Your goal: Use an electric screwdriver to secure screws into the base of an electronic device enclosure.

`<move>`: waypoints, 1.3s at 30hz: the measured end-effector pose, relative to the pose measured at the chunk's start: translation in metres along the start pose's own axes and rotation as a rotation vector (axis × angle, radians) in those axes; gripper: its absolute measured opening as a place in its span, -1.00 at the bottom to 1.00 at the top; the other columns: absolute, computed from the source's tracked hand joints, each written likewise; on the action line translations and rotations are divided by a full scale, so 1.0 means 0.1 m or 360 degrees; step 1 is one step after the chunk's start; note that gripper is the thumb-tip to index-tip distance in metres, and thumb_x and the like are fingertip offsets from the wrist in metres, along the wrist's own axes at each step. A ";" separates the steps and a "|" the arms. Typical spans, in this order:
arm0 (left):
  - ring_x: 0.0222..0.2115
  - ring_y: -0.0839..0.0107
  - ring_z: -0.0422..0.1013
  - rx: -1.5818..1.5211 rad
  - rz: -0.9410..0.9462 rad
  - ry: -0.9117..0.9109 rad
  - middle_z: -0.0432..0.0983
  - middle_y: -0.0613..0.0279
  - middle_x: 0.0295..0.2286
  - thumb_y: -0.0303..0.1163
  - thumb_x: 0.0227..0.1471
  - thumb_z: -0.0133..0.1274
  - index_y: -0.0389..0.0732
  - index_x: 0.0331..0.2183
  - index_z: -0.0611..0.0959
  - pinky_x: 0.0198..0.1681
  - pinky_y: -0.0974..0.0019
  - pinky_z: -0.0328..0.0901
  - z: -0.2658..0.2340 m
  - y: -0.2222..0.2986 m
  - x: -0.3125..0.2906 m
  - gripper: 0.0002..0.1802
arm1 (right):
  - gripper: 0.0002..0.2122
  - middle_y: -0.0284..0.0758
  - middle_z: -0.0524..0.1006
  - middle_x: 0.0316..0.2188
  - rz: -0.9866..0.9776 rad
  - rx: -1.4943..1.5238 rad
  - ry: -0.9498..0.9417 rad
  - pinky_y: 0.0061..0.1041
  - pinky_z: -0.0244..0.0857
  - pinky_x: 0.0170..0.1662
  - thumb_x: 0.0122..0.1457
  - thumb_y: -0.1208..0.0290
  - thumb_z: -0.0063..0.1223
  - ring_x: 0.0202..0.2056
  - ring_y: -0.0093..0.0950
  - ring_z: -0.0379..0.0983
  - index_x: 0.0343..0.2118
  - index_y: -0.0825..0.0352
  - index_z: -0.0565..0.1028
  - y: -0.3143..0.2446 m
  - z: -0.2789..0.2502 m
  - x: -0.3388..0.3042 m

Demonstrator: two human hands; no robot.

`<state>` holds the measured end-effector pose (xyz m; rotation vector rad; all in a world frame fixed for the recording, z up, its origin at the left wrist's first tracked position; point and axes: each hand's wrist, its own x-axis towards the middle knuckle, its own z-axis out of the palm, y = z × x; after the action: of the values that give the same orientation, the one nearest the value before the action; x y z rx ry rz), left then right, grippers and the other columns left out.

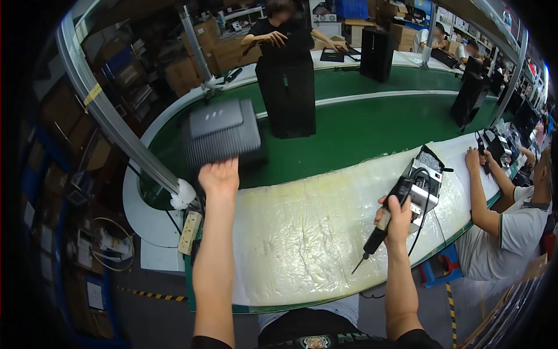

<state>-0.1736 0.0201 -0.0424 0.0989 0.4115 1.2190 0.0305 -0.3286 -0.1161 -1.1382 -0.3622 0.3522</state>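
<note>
My left hand (220, 176) is stretched out over the near side of the green conveyor, its fingers closed at the near edge of a black ribbed casing (224, 136). The casing is smeared by motion and has a smooth raised panel on top. In my right hand (397, 218) is a black electric screwdriver (376, 237), its thin bit pointing down and left above the film-covered worktop (296, 232). Beside that hand stands a silver control box (427, 192) with a dark cable, and a black tray of small screws (429, 160) sits at its far end.
A tall black case (286, 96) stands on the green conveyor (349, 122), with more black cases farther right. Metal posts (110, 110) rise at left and right. A power strip (189, 232) hangs at the worktop's left end. Co-workers sit right and stand across.
</note>
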 end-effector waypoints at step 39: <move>-0.39 0.44 0.45 0.1988 0.0396 -0.0069 0.59 0.10 -0.44 -0.55 0.11 -0.12 -0.42 -0.39 0.62 -0.27 0.34 0.34 -1.97 -1.61 -0.45 -0.78 | -0.74 -0.17 0.61 -0.43 0.0098 -0.0923 -0.0621 -0.53 0.39 -0.31 0.28 0.36 -0.01 -0.39 -0.51 0.52 -0.16 0.49 0.53 2.09 1.55 0.17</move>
<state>-0.1135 -0.1062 -0.2599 1.2687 1.0966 1.0321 -0.0425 -0.1159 -0.2492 -1.6521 -0.8090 0.5462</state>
